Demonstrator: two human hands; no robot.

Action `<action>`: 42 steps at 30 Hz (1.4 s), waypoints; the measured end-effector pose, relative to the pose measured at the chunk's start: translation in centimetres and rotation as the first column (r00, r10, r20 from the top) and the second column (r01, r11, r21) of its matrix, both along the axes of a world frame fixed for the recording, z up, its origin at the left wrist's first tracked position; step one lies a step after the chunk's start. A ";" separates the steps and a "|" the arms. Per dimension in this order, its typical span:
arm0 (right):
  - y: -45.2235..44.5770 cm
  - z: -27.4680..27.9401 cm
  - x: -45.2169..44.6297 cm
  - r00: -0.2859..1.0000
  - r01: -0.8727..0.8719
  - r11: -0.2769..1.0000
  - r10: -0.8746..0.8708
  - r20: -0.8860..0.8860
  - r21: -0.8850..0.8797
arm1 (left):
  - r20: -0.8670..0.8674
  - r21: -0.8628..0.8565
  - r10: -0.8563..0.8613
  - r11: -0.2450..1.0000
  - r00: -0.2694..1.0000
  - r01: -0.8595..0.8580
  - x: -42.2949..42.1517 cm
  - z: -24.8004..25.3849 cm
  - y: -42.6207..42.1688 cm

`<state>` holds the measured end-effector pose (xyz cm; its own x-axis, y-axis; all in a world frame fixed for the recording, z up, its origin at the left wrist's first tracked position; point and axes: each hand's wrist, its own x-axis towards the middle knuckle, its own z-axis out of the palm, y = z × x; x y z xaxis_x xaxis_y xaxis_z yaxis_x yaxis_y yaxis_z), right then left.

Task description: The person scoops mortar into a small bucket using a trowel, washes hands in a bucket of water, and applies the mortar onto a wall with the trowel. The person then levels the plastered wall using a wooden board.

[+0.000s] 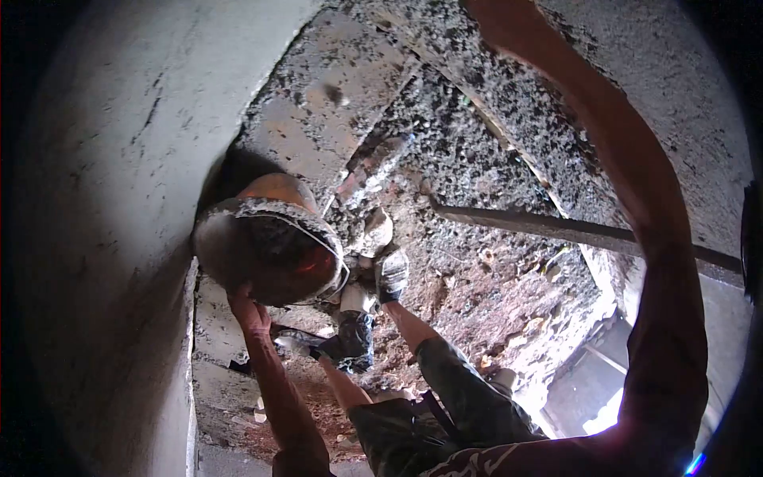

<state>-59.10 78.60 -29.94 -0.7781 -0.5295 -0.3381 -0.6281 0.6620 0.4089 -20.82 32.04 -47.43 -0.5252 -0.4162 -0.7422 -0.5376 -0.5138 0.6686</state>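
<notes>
A round, orange, dirt-caked bucket [237, 242] is being pinched just past the fingers of the left hand [252, 313] — with weight shifting, it could be dropped. The right hand's [498, 22] fingers can't be told.

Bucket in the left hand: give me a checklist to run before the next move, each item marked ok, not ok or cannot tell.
1. Left hand on the bucket: ok, it holds the edge of the mouth.
2. Mouth visible: ok, it faces the camera.
3. Contents known: cannot tell, the inside is too dark.
4. Right hand secure: cannot tell, the top of the picture cuts it off.
5. Even footing: not ok, the ground around the feet is rough and littered.
6. Long bar away from the bucket: ok, its near end stops short of it.
</notes>
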 end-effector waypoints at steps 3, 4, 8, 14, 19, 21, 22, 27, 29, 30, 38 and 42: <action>3.6 -6.2 -0.4 0.935 -0.035 0.997 0.059 -0.351 0.075 | -0.057 0.088 0.005 0.996 0.998 0.000 -0.8 0.7 0.2; 3.7 -5.3 2.2 0.984 0.039 0.997 -0.026 -0.179 0.070 | -0.049 0.097 -0.007 0.995 0.999 0.012 -0.9 0.7 0.2; 6.0 0.9 11.8 0.952 0.135 0.951 -0.203 0.230 0.280 | -0.035 0.087 0.010 0.996 0.999 -0.007 -0.2 -0.8 -1.0; 8.1 -0.7 7.1 0.916 0.362 0.921 -0.380 0.127 0.145 | 0.003 0.112 -0.070 0.991 0.998 0.069 -0.4 0.8 -0.2; 8.2 0.9 14.7 0.869 0.346 0.928 -0.373 0.326 0.140 | -0.050 0.167 -0.084 0.982 0.995 0.091 0.5 0.1 -1.1; 8.4 3.8 15.8 0.671 0.576 0.784 -0.615 0.415 0.231 | -0.035 0.175 -0.138 0.974 0.990 0.142 0.5 0.2 -0.8; 8.1 4.3 15.8 0.580 0.700 0.672 -0.732 0.357 0.241 | -0.025 0.194 -0.085 0.977 0.996 0.088 0.1 0.9 -0.2; 13.2 -0.7 12.8 0.693 0.718 0.696 -0.711 0.118 -0.018 | -0.044 0.289 0.048 0.957 0.998 -0.034 0.3 3.0 1.6; 14.6 -5.2 15.2 0.672 0.702 0.711 -0.652 0.351 -0.023 | -0.016 0.286 0.005 0.958 1.000 0.000 1.9 2.6 1.7; 15.0 -6.3 15.9 0.633 0.680 0.732 -0.553 0.542 -0.047 | -0.013 0.292 -0.011 0.956 1.000 0.015 1.8 2.8 2.2; 3.4 -7.1 24.1 -0.085 0.631 -0.651 -0.599 0.797 -0.422 | 0.178 0.383 -0.172 0.919 0.969 0.093 7.2 7.0 6.8; 11.1 -14.6 21.8 -0.058 -0.034 -0.861 -0.505 0.861 -0.508 | 0.445 0.294 -0.334 0.931 0.831 0.217 15.1 10.8 7.6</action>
<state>-37.28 89.66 -44.51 -0.2745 0.8688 -0.4122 0.4219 -0.2764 -0.8635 -5.73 39.63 -36.63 -0.1465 -0.1020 -0.9839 -0.9005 -0.3979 0.1753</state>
